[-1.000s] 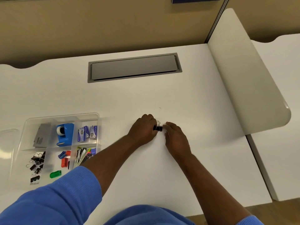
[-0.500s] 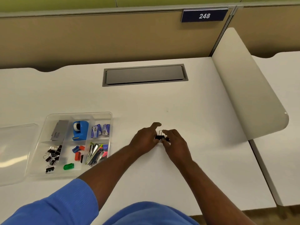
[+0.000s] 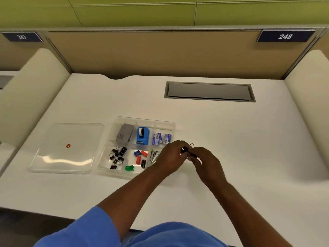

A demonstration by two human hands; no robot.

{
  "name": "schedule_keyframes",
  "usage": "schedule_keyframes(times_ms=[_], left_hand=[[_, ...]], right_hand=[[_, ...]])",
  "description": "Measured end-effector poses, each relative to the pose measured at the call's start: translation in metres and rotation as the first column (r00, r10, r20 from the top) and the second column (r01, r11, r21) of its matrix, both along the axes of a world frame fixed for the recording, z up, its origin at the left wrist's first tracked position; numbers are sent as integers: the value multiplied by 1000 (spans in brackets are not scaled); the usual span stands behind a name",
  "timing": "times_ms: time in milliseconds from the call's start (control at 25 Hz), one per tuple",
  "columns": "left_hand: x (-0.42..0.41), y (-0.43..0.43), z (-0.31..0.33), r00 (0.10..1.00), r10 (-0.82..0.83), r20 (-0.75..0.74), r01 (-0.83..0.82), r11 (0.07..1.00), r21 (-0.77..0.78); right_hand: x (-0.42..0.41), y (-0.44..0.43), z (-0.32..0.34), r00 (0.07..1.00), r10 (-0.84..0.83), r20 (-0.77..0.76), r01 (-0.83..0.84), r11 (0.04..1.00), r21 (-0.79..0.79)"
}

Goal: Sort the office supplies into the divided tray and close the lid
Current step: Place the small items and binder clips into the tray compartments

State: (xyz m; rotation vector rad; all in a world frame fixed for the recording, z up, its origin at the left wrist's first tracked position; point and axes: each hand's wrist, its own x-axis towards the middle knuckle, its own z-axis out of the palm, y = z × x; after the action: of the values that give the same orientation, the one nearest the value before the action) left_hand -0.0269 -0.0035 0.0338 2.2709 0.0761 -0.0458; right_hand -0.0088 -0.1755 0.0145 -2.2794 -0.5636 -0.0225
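Two hands now meet just right of the divided tray (image 3: 171,124), lifted off the white desk (image 3: 231,148) where a second ago they were pressed down on it around a small black binder clip. The left hand (image 3: 170,157) and the right hand (image 3: 204,160) each have fingers curled closed on small black binder clips (image 3: 189,152) pinched between them; how many clips there are is too small to tell, though a wire loop shows above the fingertips. That pickup suggests the last loose supplies are off the desk and ready for dropping in. The clip compartment, at the tray's near left, already holds a heap of binder clips (image 3: 117,156), so the load probably belongs there, across the tray from where the hands hover. The clear lid (image 3: 53,163) lies flat on the desk left of the tray, apart from it, with a small orange dot on it, so closing is not yet begun. Compared with the earlier views, the camera has swung left, bringing the whole lid and a neighbouring desk divider into sight.
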Motion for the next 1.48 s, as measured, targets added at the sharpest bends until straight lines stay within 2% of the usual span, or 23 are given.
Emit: schedule_keyframes(times_ms=[160, 280, 400, 640, 760, 880, 1040, 1240, 1480], left_hand=[[-20, 64, -1, 997, 73, 11, -73, 997, -17], [-41, 114, 1, 997, 73, 40, -72, 997, -32], [-65, 171, 0, 997, 53, 49, -52, 998, -28], [-107, 251, -11, 997, 60, 41, -62, 996, 69], [-120, 278, -12, 992, 40, 119, -55, 991, 123], [-123, 291, -13, 982, 35, 184, -60, 989, 136], [-122, 293, -16, 978, 58, 199, -86, 987, 138], [-126, 293, -20, 985, 23, 174, -51, 986, 157], [-141, 293, -16, 991, -60, 118, 26, 962, 272]], right_hand=[[-17, 62, 3, 998, 14, 63, -13, 1000, -15], [-34, 106, 6, 994, -68, -84, 72, 996, 47], [-54, 155, 7, 983, -77, -166, 81, 996, 20], [-91, 239, 1, 990, -102, -100, 97, 994, -51], [-106, 262, -2, 998, -62, -32, 59, 994, -96], [-109, 273, -2, 998, -64, 11, 65, 981, -184], [-109, 279, -1, 997, -68, -21, 61, 967, -247], [-109, 276, 4, 999, -48, -4, 45, 958, -282], [-125, 266, 1, 1000, -13, 5, 14, 944, -331]])
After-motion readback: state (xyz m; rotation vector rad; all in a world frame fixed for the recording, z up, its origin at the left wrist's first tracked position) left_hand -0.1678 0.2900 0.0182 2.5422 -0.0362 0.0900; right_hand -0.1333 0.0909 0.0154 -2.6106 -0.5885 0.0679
